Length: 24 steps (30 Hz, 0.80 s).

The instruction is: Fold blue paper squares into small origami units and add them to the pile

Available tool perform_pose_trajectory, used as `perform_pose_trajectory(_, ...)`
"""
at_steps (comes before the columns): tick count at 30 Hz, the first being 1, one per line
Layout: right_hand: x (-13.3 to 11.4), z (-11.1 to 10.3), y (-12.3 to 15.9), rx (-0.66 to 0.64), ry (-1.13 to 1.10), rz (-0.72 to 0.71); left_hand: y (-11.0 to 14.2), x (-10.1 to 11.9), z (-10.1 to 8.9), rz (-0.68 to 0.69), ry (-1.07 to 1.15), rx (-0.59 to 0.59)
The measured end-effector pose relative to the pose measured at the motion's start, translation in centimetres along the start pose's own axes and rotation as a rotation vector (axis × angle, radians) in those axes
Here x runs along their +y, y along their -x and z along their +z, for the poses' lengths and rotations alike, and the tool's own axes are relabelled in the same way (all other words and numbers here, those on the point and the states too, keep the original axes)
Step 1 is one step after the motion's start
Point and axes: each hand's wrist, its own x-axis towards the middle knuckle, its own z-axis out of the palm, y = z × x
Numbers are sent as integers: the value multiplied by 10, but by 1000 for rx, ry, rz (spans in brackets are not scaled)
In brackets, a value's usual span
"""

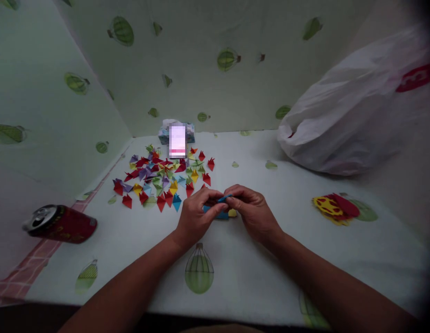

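Now pinching a small folded blue paper (224, 198) between two sets of fingertips, just above the middle of the balloon-print tablecloth (267, 277). Gripping narrow on both sides: thumb and curled fingers of the left hand (196, 215) at one end, thumb and forefinger of the right hand (253, 212) at the other, nearly touching. Cannot tell how firm the pinch is, nor read the shape of the fold. Just below, catching a flat blue piece (218, 214) of paper and, right beside it, a yellow scrap (232, 212), both partly hidden by fingers. Looking past the left hand now, to a thick scatter of origami cranes (160, 180) in red, yellow, purple, green and blue. Behind those, spotting a lit phone (177, 138), screen blurred, upright against a patterned tissue box (190, 133). Over at far left, picking out an opened dark red drink can (71, 225); well off to the right, red and yellow paper cutouts (334, 208) below a bulging white plastic bag (340, 106).
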Motion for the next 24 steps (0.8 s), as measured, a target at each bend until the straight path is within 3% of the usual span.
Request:
perform_pose_trajectory(8, 0, -1, -2, -26, 35, 13, 0, -1, 0, -197, 170, -31)
perform_pose_trajectory(14, -6, -3, -2, -37, 188, -19, -6, -1, -5, -201, 107, -80)
perform_pose_trajectory(18, -6, -1, -1, 13, 125, 18, -7, -3, -4, -358, 337, -89)
perform_pose_trajectory(24, -3, 3, 0, 110, -6, 86, -3, -7, 5, -456, 518, -25)
